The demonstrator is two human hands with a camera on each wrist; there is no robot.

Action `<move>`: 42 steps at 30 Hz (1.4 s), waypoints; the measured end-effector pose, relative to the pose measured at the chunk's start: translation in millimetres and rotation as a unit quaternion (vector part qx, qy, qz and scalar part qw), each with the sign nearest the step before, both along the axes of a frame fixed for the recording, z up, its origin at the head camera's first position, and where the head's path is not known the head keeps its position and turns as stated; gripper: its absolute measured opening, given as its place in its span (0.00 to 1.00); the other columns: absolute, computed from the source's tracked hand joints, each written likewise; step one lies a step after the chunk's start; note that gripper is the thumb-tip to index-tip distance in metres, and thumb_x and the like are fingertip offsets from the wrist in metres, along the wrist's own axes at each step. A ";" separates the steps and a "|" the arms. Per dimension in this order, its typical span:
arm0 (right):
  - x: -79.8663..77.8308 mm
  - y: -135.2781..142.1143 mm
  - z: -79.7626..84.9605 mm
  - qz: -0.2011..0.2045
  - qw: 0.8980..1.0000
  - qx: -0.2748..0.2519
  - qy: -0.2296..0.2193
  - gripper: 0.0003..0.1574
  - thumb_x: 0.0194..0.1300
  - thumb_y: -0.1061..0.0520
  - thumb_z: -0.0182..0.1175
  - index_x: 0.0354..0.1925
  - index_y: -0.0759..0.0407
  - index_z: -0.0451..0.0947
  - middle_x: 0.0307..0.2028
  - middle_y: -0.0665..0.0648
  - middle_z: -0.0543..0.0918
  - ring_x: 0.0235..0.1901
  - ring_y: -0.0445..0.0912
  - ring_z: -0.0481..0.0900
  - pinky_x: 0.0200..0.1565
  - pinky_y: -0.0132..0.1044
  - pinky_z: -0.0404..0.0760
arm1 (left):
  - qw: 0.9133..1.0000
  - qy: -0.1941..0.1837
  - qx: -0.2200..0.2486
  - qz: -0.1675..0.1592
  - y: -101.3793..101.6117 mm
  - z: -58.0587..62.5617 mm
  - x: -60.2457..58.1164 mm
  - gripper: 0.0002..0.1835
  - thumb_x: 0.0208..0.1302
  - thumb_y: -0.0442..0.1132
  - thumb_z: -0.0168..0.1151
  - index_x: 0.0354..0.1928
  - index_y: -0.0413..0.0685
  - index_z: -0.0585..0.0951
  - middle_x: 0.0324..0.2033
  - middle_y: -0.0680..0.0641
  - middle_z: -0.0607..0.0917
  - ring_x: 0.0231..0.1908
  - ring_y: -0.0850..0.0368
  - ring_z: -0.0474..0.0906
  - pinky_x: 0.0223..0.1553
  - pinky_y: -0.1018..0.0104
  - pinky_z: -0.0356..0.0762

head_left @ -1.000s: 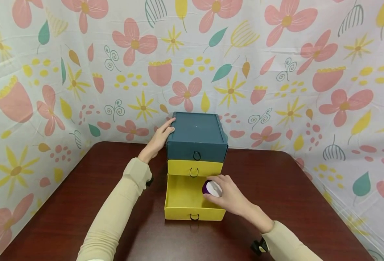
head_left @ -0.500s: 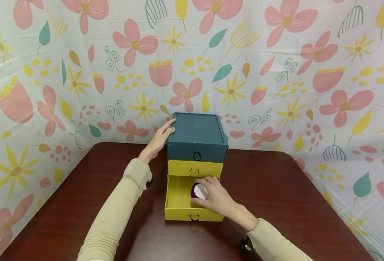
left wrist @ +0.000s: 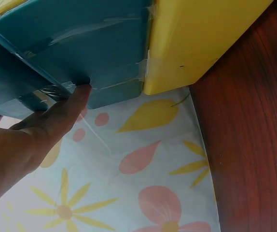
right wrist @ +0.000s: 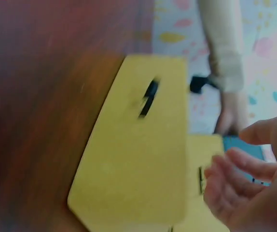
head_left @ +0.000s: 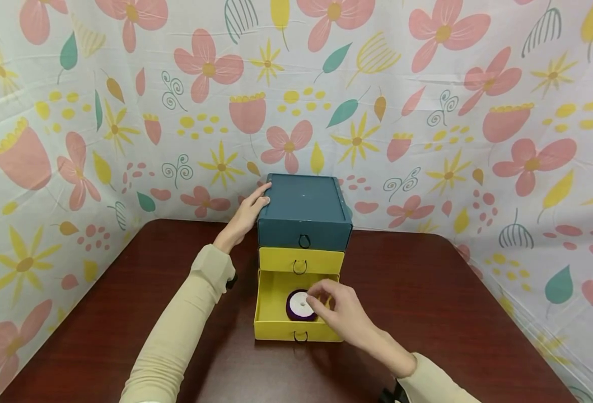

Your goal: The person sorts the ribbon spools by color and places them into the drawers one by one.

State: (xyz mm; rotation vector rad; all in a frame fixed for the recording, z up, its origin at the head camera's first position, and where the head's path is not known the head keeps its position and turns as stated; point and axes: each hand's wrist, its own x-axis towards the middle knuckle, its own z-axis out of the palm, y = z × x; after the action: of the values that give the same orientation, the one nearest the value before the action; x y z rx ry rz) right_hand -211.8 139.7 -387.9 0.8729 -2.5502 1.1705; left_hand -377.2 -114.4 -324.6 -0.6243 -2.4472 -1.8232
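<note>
A roll of purple ribbon (head_left: 302, 306) with a white centre lies in the pulled-out bottom yellow drawer (head_left: 300, 330) in the head view. Just right of it and above the drawer is my right hand (head_left: 344, 313), its fingers loosely bent and nothing between them; the right wrist view shows this hand (right wrist: 254, 179) beside the yellow drawer front (right wrist: 133, 145). My left hand (head_left: 246, 215) rests against the upper left edge of the blue top box (head_left: 303, 201). From the left wrist view, the left hand's fingers (left wrist: 63, 113) touch the box's blue side (left wrist: 95, 53).
Between the blue box and the pulled-out drawer sits another yellow drawer (head_left: 281, 259) with a black ring pull. The stack stands on a dark red-brown wooden table (head_left: 402, 268). A flower-printed cloth (head_left: 427, 112) hangs behind and beside the table.
My right hand carried the ribbon roll left into the bottom drawer, let go of it, then drew slightly back to the right. The left hand and the stack have stayed still.
</note>
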 end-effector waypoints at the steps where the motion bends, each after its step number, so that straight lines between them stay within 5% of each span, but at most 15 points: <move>1: 4.9 1.9 0.4 0.037 0.998 -0.031 -0.034 0.05 0.66 0.56 0.61 0.37 0.56 0.81 0.26 0.55 0.83 0.22 0.46 0.77 0.25 0.34 0.79 | 1.000 0.000 0.000 0.000 0.1 0.2 0.2 0.29 0.75 0.55 0.40 0.76 0.67 0.53 0.76 0.54 0.49 0.76 0.48 0.47 0.73 0.42 0.47; 3: 14.2 5.2 -1.3 0.125 0.979 -0.084 -0.138 0.10 0.69 0.57 0.57 0.36 0.64 0.79 0.23 0.62 0.82 0.16 0.44 0.77 0.18 0.34 0.77 | 1.000 -0.001 -0.001 0.000 -0.1 0.8 1.0 0.29 0.75 0.55 0.40 0.75 0.68 0.53 0.76 0.54 0.49 0.76 0.48 0.47 0.73 0.41 0.46; 4: 18.4 6.5 -3.6 0.168 0.958 -0.107 -0.204 0.14 0.70 0.57 0.56 0.37 0.69 0.78 0.22 0.63 0.81 0.15 0.44 0.77 0.17 0.33 0.76 | 1.000 -0.002 -0.001 0.000 -0.2 0.8 1.0 0.29 0.75 0.55 0.40 0.75 0.68 0.53 0.76 0.54 0.49 0.76 0.48 0.46 0.73 0.41 0.46; 7: 27.6 7.6 -14.0 0.243 0.869 -0.135 -0.409 0.21 0.73 0.54 0.51 0.39 0.75 0.74 0.22 0.60 0.82 0.15 0.42 0.78 0.16 0.32 0.76 | 1.000 -0.004 0.001 -0.002 -0.7 0.7 1.1 0.29 0.76 0.55 0.40 0.75 0.69 0.53 0.77 0.54 0.48 0.76 0.48 0.46 0.73 0.41 0.45; 10: 32.5 5.5 -26.9 0.231 0.800 -0.129 -0.539 0.24 0.74 0.46 0.49 0.38 0.67 0.74 0.24 0.50 0.81 0.18 0.39 0.79 0.19 0.30 0.77 | 1.000 -0.003 0.003 -0.004 -0.3 0.5 1.1 0.29 0.76 0.55 0.40 0.75 0.68 0.53 0.77 0.54 0.48 0.76 0.48 0.45 0.73 0.41 0.45; 12: 33.3 3.1 -35.1 0.208 0.776 -0.124 -0.583 0.24 0.73 0.41 0.48 0.39 0.60 0.74 0.22 0.48 0.81 0.18 0.39 0.79 0.20 0.30 0.78 | 1.000 -0.003 0.004 -0.005 0.4 0.1 1.2 0.29 0.75 0.55 0.40 0.76 0.68 0.53 0.77 0.54 0.48 0.76 0.48 0.46 0.73 0.41 0.46; 17: 28.4 -3.3 -49.5 0.158 0.738 -0.171 -0.633 0.28 0.71 0.35 0.45 0.46 0.58 0.71 0.22 0.46 0.79 0.20 0.38 0.78 0.26 0.30 0.80 | 1.000 -0.004 0.005 -0.004 1.3 -0.9 0.9 0.29 0.75 0.56 0.41 0.75 0.67 0.54 0.76 0.54 0.49 0.76 0.48 0.47 0.73 0.42 0.47; 22: 23.2 -10.1 -55.6 0.145 0.712 -0.256 -0.637 0.25 0.74 0.40 0.44 0.48 0.57 0.75 0.24 0.44 0.79 0.24 0.36 0.79 0.31 0.29 0.80 | 1.000 -0.001 0.004 -0.002 0.8 -0.4 0.4 0.29 0.75 0.56 0.41 0.75 0.68 0.54 0.76 0.53 0.49 0.76 0.48 0.47 0.73 0.41 0.47; 26: 22.5 -15.4 -59.2 0.138 0.708 -0.292 -0.628 0.21 0.75 0.45 0.44 0.45 0.54 0.78 0.24 0.42 0.78 0.24 0.34 0.76 0.32 0.26 0.77 | 1.000 -0.002 0.006 -0.002 0.3 0.3 0.2 0.29 0.75 0.56 0.41 0.75 0.69 0.54 0.76 0.54 0.49 0.76 0.48 0.46 0.73 0.42 0.47; 42: 21.3 -21.6 -63.0 0.118 0.734 -0.305 -0.596 0.17 0.76 0.50 0.44 0.35 0.52 0.76 0.22 0.42 0.76 0.22 0.33 0.75 0.27 0.23 0.76 | 1.000 -0.002 0.006 -0.004 0.1 0.9 0.7 0.29 0.75 0.56 0.40 0.76 0.67 0.53 0.77 0.52 0.49 0.76 0.48 0.46 0.73 0.41 0.47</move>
State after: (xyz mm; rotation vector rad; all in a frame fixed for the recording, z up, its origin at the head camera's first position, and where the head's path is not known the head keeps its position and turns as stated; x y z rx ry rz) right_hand -190.5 118.1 -451.0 0.2217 -2.3195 3.1983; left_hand -376.5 -114.2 -323.6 -0.6316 -2.4387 -1.8416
